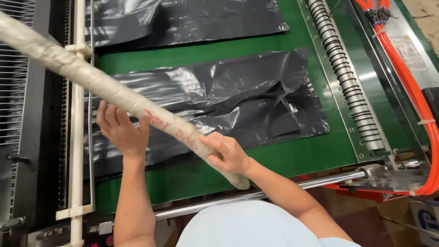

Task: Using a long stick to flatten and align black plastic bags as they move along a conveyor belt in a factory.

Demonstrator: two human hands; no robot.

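A long whitish tube [91,77], wrapped in clear film with red scrawl on it, slants from the upper left down to the machine's front edge. My right hand [227,154] is closed around its near end. My left hand [120,129] lies flat, fingers spread, on the left part of a stack of black plastic bags [238,98], just under the tube. The bags are wrinkled and rest on the green machine bed [292,155].
A second black bag stack [192,18] lies farther back. A black spiral coil on a metal rail [343,73] runs along the right side, with orange hoses [411,87] beyond. A steel rod [283,188] crosses the front edge. White rails [77,151] stand at the left.
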